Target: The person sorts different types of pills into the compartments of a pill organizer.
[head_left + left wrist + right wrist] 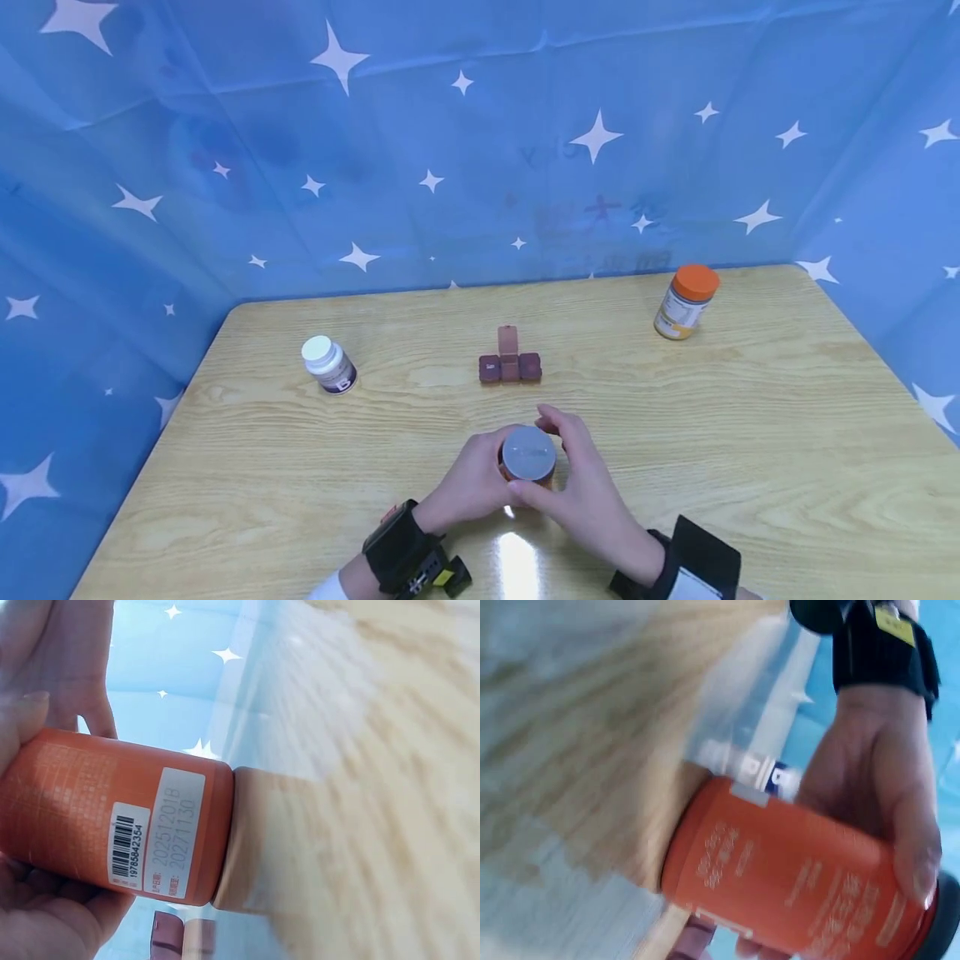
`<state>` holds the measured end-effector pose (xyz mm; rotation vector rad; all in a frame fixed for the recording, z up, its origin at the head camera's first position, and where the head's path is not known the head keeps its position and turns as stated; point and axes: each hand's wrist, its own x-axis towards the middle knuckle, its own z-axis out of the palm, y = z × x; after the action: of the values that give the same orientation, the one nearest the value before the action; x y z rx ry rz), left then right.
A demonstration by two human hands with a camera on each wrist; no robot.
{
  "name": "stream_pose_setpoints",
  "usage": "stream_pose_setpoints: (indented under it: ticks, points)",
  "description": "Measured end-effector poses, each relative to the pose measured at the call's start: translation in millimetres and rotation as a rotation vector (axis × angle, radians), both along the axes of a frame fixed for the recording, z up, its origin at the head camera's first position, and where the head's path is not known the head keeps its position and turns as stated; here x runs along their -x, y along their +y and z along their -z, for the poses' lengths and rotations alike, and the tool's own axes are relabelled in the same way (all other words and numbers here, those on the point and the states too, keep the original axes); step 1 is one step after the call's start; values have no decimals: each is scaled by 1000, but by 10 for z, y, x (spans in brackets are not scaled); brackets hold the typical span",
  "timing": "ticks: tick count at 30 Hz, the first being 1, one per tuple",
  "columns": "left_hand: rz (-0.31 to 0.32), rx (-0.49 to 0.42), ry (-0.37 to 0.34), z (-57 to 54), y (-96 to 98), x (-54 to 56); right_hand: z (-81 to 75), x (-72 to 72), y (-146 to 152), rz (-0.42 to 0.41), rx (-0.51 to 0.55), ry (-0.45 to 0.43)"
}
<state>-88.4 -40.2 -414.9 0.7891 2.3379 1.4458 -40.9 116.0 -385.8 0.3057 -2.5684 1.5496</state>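
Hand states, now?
Left hand: closed, holding the orange bottle.
Right hand: curved around the gray lid; gripping or not, can't tell.

In the head view, the left forearm (362, 578) slants up and rightward from the lower edge to a bent wrist (431, 514), its hand (467, 482) curled in a grip, the thumb (915, 874) laid lengthwise in the right wrist view. The right hand (581, 493) faces it, thumb (531, 495) and index finger (551, 417) bowed apart in a C (whether they press is unclear), its wrist (640, 554) lower and outward.
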Motion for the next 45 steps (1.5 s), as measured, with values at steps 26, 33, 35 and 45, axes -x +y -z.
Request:
stream_pose_setpoints:
  ticks: [26,33,35,45]
  points:
    - [-8,-36,-49,19,1,-11,-19,649,450,-819,89,-283]
    - [-12,-28,-41,16,3,8,1,375,321,-471,149,-101]
    - [-19,-23,-34,20,5,11,7,215,195,-242,123,-16]
    - [-24,-14,4,21,14,-7,46,-56,-92,111,69,11]
